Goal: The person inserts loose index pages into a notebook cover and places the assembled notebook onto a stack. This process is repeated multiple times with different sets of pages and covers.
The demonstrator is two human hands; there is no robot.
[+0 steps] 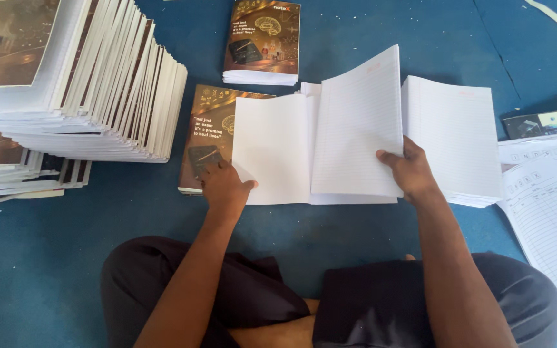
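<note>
Open ruled notebook (pixel 330 148) on blue mat (pixel 356 238), left hand (pixel 224 187) spread flat on glossy brown cover (pixel 207 132), right hand (pixel 410 171) pinching lifted thin pages (pixel 359 122).

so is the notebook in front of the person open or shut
Open. The notebook lies spread on the blue floor; the left hand presses its blank left page while the right hand lifts ruled pages.

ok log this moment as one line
left hand flat on open notebook's left page | right hand lifting ruled pages | brown cover beneath | stack of notebooks at left
</note>
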